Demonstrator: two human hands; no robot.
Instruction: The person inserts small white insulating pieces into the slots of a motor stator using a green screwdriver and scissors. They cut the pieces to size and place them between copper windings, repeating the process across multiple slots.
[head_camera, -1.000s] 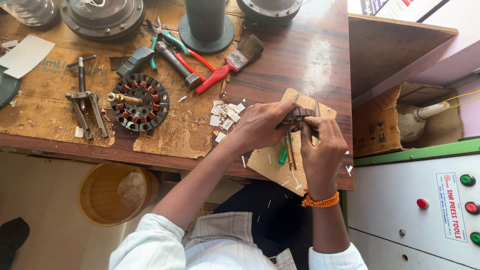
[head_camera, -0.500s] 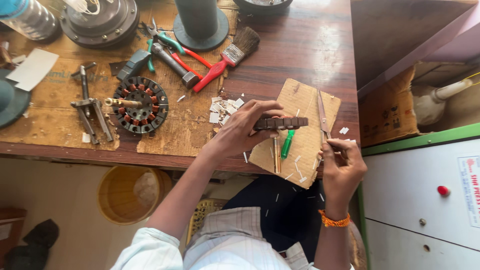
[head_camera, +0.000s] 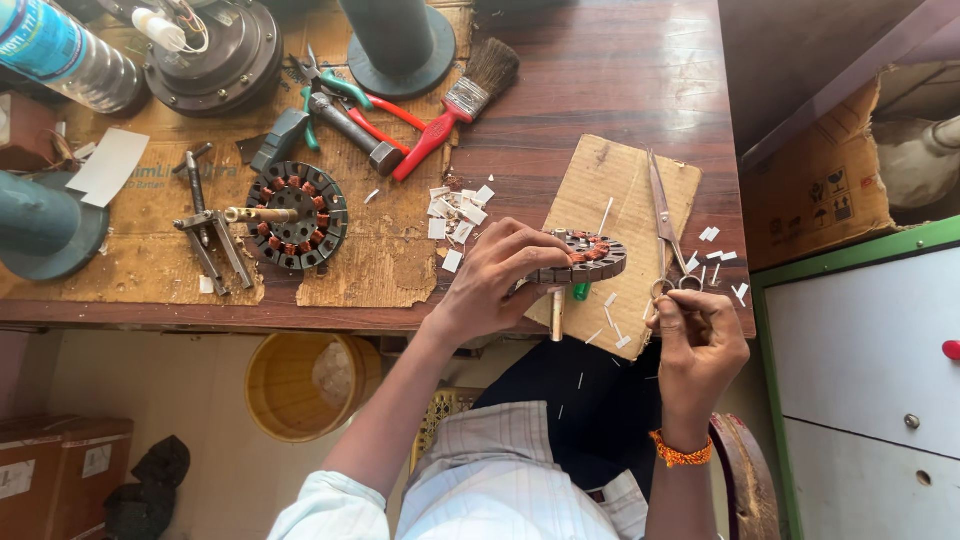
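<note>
Two hands on the go over a wooden bench (head_camera: 600, 90), so going big to small. Cardboard pad (head_camera: 620, 190) sits right under both hands. Left hand (head_camera: 495, 275) is clamped around a wound stator (head_camera: 585, 258), holding it tipped just off the pad with its shaft hanging past the bench edge. Right hand (head_camera: 700, 335) has its fingers through the handles of the scissors (head_camera: 665, 225), blades lying flat and pointing away. Paper slips (head_camera: 455, 215) are scattered beyond the left hand. My worry: those blade tips could nick the copper windings, or the stator could slip off the edge.
</note>
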